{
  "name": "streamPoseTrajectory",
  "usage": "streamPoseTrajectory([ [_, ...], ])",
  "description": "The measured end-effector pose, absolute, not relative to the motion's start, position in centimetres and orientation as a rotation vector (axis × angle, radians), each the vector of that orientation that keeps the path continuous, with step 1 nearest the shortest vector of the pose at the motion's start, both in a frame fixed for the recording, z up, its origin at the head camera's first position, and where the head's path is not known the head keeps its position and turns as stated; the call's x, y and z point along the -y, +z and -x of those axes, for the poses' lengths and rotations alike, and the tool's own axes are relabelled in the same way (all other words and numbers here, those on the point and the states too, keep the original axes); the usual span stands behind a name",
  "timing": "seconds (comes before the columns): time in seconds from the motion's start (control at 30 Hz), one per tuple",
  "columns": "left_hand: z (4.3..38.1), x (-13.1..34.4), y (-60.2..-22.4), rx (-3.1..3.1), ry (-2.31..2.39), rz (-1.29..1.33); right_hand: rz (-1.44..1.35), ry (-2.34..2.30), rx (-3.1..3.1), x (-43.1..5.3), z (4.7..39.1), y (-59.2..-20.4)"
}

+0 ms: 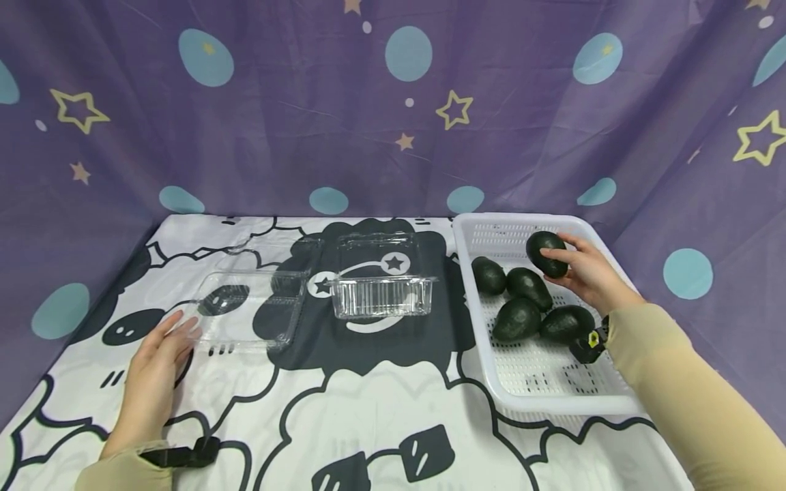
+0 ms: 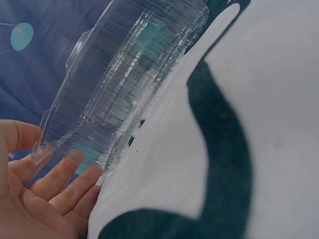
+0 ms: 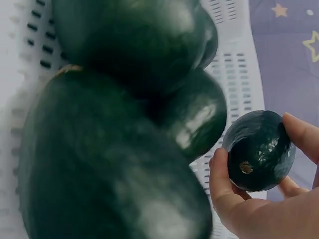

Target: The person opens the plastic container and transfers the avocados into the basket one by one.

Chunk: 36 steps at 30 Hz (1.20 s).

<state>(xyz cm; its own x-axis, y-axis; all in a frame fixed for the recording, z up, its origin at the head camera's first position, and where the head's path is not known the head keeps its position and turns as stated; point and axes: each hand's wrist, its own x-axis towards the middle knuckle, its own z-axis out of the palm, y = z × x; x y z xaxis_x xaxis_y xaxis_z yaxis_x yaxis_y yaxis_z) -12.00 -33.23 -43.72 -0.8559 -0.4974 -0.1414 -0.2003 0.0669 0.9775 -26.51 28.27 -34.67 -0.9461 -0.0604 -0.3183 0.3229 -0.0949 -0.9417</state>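
My right hand (image 1: pixel 583 269) grips a dark green avocado (image 1: pixel 543 254) between thumb and fingers, above the far part of a white perforated basket (image 1: pixel 485 361). Its stem scar shows in the right wrist view. Several other avocados (image 1: pixel 518 319) lie together in the basket, just left of and below the held one. On the left, my left hand (image 1: pixel 156 365) holds the near left corner of a clear plastic container (image 1: pixel 245 341). In the left wrist view the thumb is at the container's rim, and the fingertips (image 2: pixel 92 172) touch its ribbed wall.
A second clear clamshell box (image 1: pixel 382 298) stands with its lid raised, between the first container and the basket. A cartoon-print cloth (image 1: pixel 381 395) covers the table. Purple curtain fabric (image 1: pixel 307 123) closes off the back and both sides.
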Motion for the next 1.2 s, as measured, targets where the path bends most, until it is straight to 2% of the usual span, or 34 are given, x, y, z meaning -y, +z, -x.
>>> streamPoseTrajectory([
  [0.57, 11.8, 32.7, -42.9, 2.036, -1.934, -0.799, -0.258, -1.939, -2.116, -28.8, 27.3, -36.7],
  [0.97, 11.7, 32.8, -43.1, 2.145, -1.842, -0.739, -0.26, -1.789, -2.222, -29.5, 27.2, -37.4],
  [1.2, 11.7, 32.7, -42.9, 1.999, -1.928, -0.793, -0.232, -1.715, -2.271, -29.5, 27.5, -37.9],
])
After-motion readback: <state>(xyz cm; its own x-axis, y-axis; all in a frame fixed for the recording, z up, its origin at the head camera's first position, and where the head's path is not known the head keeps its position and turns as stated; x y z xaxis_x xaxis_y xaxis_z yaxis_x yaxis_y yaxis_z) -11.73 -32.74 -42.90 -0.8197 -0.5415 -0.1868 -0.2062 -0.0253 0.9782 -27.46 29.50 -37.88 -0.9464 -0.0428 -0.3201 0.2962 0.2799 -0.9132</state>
